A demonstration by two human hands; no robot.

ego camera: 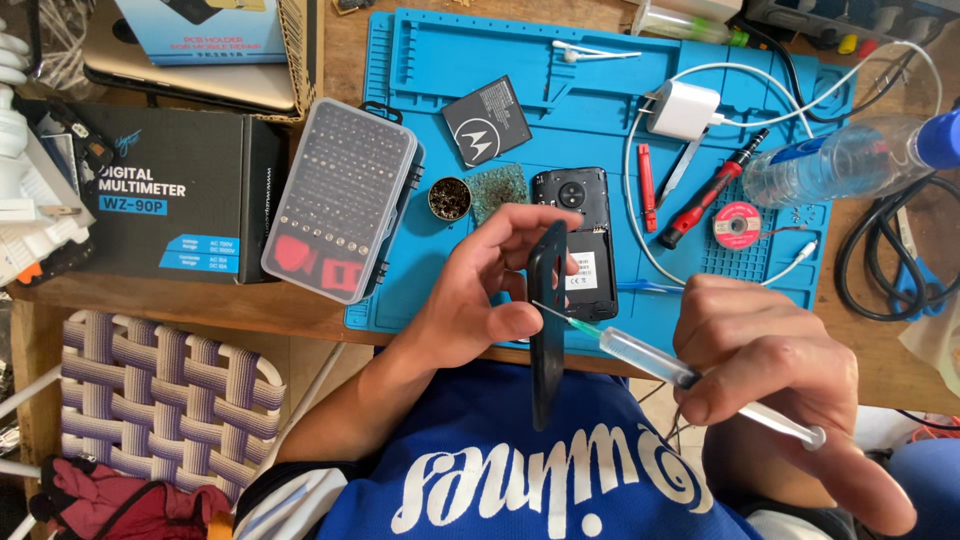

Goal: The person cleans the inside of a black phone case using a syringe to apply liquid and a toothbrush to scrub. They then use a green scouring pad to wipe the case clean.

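Note:
My left hand [482, 290] grips a thin black phone back cover [547, 330] held on edge, upright over the table's front edge. My right hand [775, 375] holds a clear syringe [650, 358], and its fine needle tip touches the cover's edge near my left thumb. Behind the cover, an opened black phone [580, 235] lies on the blue work mat [600, 90] with its inner side up. A flat black battery [487, 120] rests on the mat farther back.
A clear case of screwdriver bits [340, 200] overlaps the mat's left edge, beside a black box [160, 195]. On the mat lie a small round tin [450, 198], red tools [705, 195], a solder spool [737, 225] and a white charger [685, 108]. A plastic bottle [840, 160] lies right.

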